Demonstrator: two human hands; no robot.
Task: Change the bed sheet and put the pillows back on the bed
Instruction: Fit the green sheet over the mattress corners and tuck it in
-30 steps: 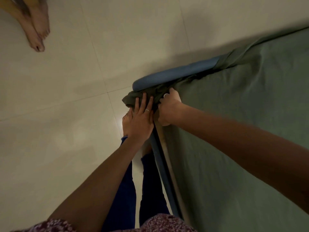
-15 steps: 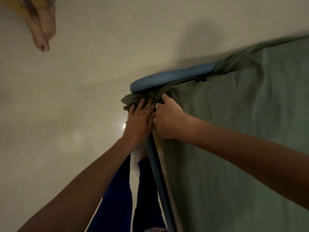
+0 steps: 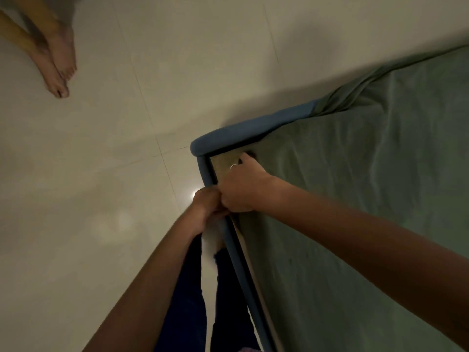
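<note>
Both hands meet at the bed corner: the right hand [image 3: 241,186] curls around the edge of one green bed sheet [image 3: 368,199], while the left hand [image 3: 206,203] grips beside the blue bed frame [image 3: 243,129]. Two bare feet [image 3: 59,64] of another person stand well apart on the pale tiled floor [image 3: 101,199].

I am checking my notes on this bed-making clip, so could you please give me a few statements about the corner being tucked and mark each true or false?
1. The sheet on the bed is green. True.
2. The right hand wears a ring. True.
3. The left hand lies flat in the middle of the mattress. False: it is at the bed's edge, against the right hand.
4. The bed frame is red. False: it is blue.
5. Another person's bare feet stand on the floor. True.
</note>
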